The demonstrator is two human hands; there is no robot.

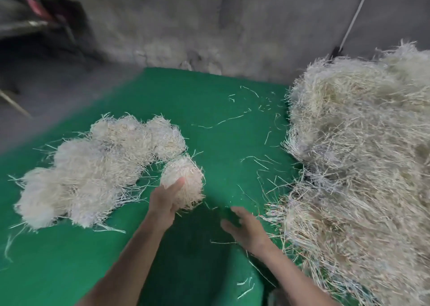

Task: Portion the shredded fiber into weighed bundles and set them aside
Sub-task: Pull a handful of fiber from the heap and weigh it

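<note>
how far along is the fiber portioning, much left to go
Done: a cluster of finished bundles lies set aside on the left of the green mat. In hand: the left hand holds a new bundle right beside that cluster, and the right hand is open and empty near the loose pile. Left: that pile far outsizes the cluster, so most likely remains.

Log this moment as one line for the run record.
left hand: holds fiber bundle | right hand: holds nothing, beside big fiber pile | set-aside bundles: clustered at person's left on green mat
</note>
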